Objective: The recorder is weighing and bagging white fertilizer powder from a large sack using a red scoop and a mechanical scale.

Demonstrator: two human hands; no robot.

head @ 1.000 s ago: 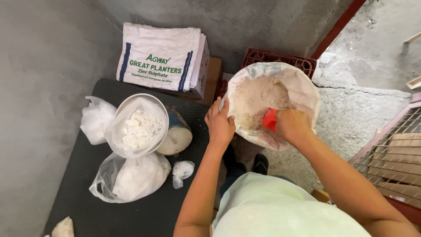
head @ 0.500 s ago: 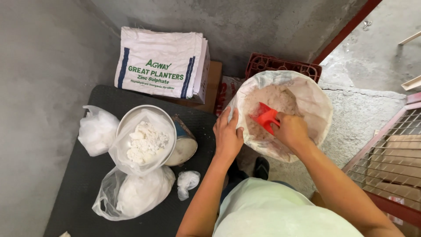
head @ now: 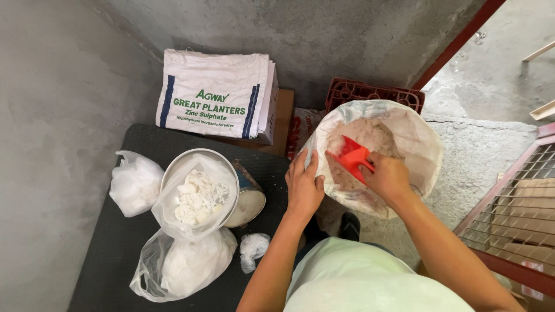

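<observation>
Large white woven sack [head: 419, 144], mouth rolled open, stands on the floor directly under both hands, part filled with pale, clumpy off-white powder [head: 370, 134]. Left hand [head: 304, 186] is closed on the near rim of the sack, fingers curled over the edge, holding the mouth open. Right hand [head: 388, 178] is wrapped around the handle of a red plastic scoop [head: 350, 157], blade pointing down and away from the palm into the powder. Beyond the sack, past the right hand, a red crate [head: 370, 92] sits against the concrete wall. To the left of the left hand lies a dark worktop [head: 150, 144]; at its far side a stack of folded white woven sacks [head: 214, 95] with green and blue print. On the worktop, nearest the left hand, a metal bowl [head: 199, 193] lined with a clear bag and holding white lumps, resting on a tin; beyond it a knotted white bag [head: 134, 182]; nearer the body a larger clear bag of white powder [head: 185, 268]; just beside that, a small crumpled plastic bundle [head: 253, 248]. Judgement on the scooping: keep the left hand firm on the rim so the sack wall does not fold inward, drive the scoop in at a shallow angle, and lift it level, since the lumps look loose enough to spill.
</observation>
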